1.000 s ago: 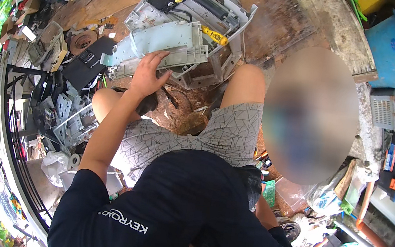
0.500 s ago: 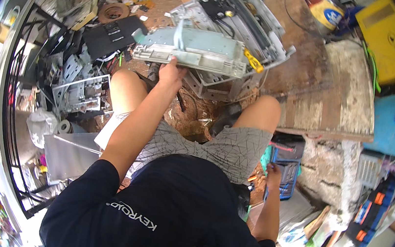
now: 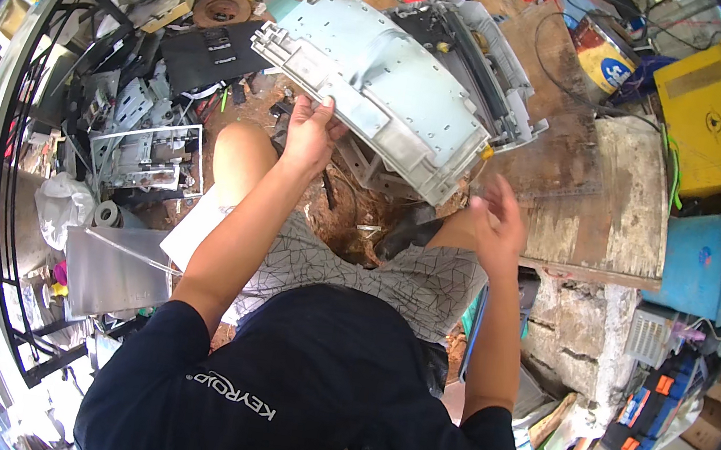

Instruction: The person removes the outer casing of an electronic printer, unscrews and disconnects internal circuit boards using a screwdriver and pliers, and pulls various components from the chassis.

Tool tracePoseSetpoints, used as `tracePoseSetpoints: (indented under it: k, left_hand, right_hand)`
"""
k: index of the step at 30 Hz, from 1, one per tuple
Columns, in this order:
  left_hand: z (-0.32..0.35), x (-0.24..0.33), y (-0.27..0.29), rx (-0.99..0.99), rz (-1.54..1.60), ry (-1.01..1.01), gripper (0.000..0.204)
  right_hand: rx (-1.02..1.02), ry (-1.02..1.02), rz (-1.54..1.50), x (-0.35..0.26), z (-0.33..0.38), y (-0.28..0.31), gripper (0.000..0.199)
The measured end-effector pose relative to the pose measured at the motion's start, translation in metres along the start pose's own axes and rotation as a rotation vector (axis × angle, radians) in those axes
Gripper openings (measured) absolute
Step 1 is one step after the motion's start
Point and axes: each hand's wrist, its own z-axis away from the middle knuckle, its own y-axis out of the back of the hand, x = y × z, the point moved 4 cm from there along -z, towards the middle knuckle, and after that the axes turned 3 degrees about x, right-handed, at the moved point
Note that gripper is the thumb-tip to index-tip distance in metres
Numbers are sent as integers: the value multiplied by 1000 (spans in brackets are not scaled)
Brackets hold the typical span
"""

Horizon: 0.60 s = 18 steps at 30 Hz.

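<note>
My left hand (image 3: 310, 133) is closed on the near edge of a pale grey-blue metal panel (image 3: 398, 68) with a whitish plastic rim, holding it tilted with its right end lower. Just off that lower end is my right hand (image 3: 500, 227), raised, empty, its fingers apart and a little blurred. Behind the panel lies a grey machine housing (image 3: 479, 69) with a long dark roller, partly covered by the panel. Only a bit of a yellow handle (image 3: 486, 151) shows at the panel's right corner.
A wooden board (image 3: 606, 201) lies to the right, with a yellow metal box (image 3: 711, 120) and a blue bucket (image 3: 702, 262) beyond. Stripped metal frames (image 3: 149, 154) and a flat black panel (image 3: 210, 58) crowd the left, beside a black metal rack (image 3: 18, 156).
The panel has tipped, showing more of its broad face, and its right end has swung toward me. My right hand has risen from the blue case at lower right to near the panel.
</note>
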Motion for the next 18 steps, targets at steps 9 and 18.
tracePoseSetpoints:
  k: [9,18]
  left_hand:
    - [-9,-7,69,102,-13,55,18]
    - [-29,-25,61,72,-67,39,21]
  right_hand:
    - [108,128,555,21,-47,14,54]
    - [-49,398,1091,53,-117,-46,43]
